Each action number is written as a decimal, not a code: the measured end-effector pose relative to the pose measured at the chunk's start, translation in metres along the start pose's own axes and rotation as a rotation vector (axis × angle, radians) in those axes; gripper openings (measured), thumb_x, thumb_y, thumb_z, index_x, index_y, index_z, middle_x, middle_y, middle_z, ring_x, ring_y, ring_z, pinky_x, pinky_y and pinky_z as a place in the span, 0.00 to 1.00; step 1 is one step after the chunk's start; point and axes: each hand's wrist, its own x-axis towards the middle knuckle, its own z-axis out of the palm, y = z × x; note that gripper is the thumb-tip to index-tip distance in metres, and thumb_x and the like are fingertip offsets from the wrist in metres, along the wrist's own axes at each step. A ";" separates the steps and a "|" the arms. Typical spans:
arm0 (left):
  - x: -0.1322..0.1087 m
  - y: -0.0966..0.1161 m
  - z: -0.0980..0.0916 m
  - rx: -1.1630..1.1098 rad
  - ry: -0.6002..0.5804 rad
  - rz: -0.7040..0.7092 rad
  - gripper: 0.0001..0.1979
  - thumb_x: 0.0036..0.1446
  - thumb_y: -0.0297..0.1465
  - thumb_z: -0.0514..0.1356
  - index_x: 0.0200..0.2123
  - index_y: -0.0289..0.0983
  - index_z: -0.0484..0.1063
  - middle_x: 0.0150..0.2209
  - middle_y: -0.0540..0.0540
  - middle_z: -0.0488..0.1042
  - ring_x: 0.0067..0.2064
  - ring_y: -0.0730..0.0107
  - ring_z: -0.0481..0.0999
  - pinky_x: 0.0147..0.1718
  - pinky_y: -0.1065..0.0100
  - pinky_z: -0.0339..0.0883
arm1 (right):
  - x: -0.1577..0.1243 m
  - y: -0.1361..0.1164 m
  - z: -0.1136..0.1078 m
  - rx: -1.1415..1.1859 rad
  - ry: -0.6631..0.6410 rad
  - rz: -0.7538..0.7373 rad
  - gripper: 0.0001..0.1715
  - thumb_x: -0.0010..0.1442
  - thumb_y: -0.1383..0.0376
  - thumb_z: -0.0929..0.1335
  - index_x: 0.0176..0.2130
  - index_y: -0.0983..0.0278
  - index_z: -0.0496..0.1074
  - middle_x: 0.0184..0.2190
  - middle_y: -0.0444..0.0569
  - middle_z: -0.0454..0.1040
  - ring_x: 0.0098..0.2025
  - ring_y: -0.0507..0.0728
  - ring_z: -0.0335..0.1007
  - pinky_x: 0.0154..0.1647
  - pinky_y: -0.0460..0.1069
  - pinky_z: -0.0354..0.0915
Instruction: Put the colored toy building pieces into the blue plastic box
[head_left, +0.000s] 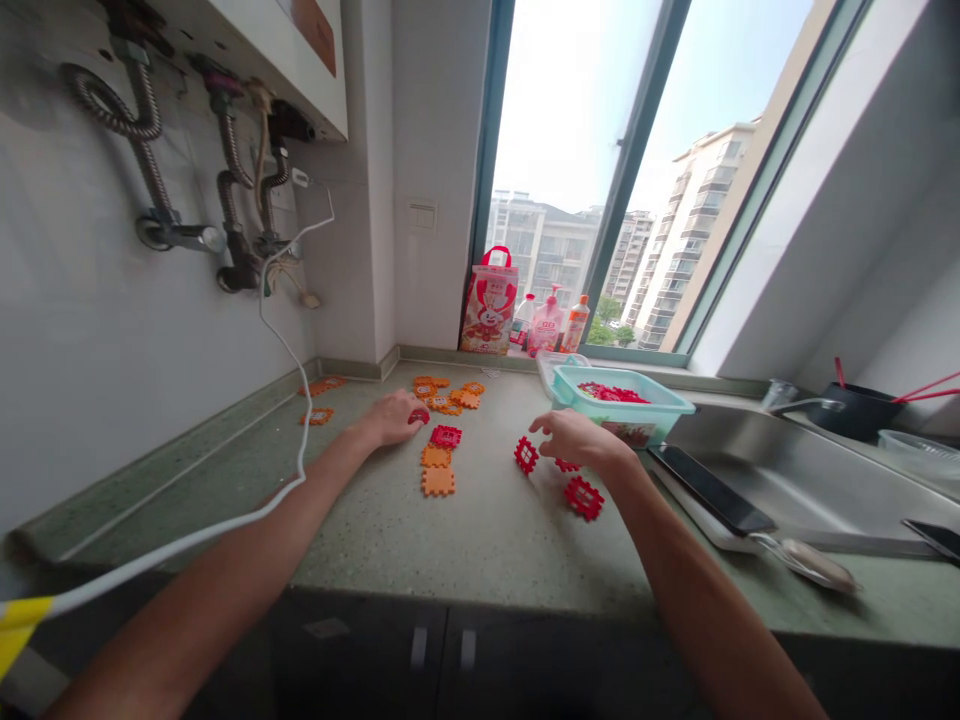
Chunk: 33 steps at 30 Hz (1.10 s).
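Note:
My left hand (391, 416) rests on the green countertop (480, 540), fingers curled around a red plastic tile (419, 415). Just to its right lie a red tile (445, 436) and two orange tiles (437, 471). A pile of orange tiles (448, 394) sits farther back. My right hand (577, 438) hovers with bent fingers over red tiles: one (526, 455) stands by the fingertips, another (583, 497) lies under the wrist. Whether it grips one is unclear. A teal box (622, 402) of red tiles stands behind that hand.
A steel sink (795, 475) lies at the right, with a phone (709, 488) and a spoon (806, 562) on its edge. Bottles and a red bag (489, 308) stand on the window sill. A white cable (281, 330) hangs over the left counter, near more orange tiles (319, 400).

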 end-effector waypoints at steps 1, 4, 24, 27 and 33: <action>0.000 -0.003 0.001 0.004 0.016 -0.003 0.16 0.60 0.39 0.60 0.46 0.45 0.83 0.49 0.42 0.81 0.53 0.54 0.77 0.57 0.58 0.67 | 0.001 -0.002 0.002 0.010 -0.004 -0.013 0.27 0.56 0.69 0.73 0.56 0.59 0.80 0.48 0.54 0.83 0.49 0.62 0.80 0.51 0.49 0.71; 0.000 -0.015 0.005 -0.005 -0.001 -0.058 0.18 0.60 0.44 0.60 0.48 0.46 0.83 0.51 0.42 0.82 0.54 0.53 0.77 0.57 0.59 0.68 | 0.003 -0.009 0.004 0.059 -0.010 -0.085 0.27 0.59 0.69 0.71 0.58 0.58 0.79 0.50 0.53 0.82 0.51 0.62 0.80 0.52 0.49 0.70; 0.002 0.020 0.012 -0.473 -0.114 0.170 0.23 0.60 0.51 0.64 0.50 0.45 0.83 0.53 0.47 0.83 0.54 0.59 0.80 0.54 0.66 0.70 | 0.004 0.000 0.006 0.104 -0.195 -0.099 0.34 0.52 0.66 0.76 0.58 0.57 0.79 0.45 0.49 0.84 0.43 0.60 0.81 0.43 0.47 0.71; 0.005 0.015 0.016 -0.464 -0.102 0.131 0.25 0.59 0.52 0.65 0.52 0.44 0.83 0.53 0.47 0.82 0.53 0.58 0.80 0.53 0.66 0.70 | 0.006 -0.003 0.008 0.059 -0.110 -0.134 0.24 0.54 0.67 0.74 0.52 0.58 0.83 0.42 0.50 0.85 0.42 0.60 0.81 0.43 0.48 0.71; 0.007 0.012 0.017 -0.358 -0.026 0.100 0.21 0.61 0.49 0.63 0.50 0.44 0.84 0.49 0.47 0.84 0.50 0.59 0.81 0.54 0.66 0.69 | 0.010 -0.025 0.016 0.348 0.085 -0.384 0.23 0.58 0.63 0.74 0.54 0.58 0.80 0.49 0.49 0.82 0.48 0.59 0.79 0.50 0.49 0.70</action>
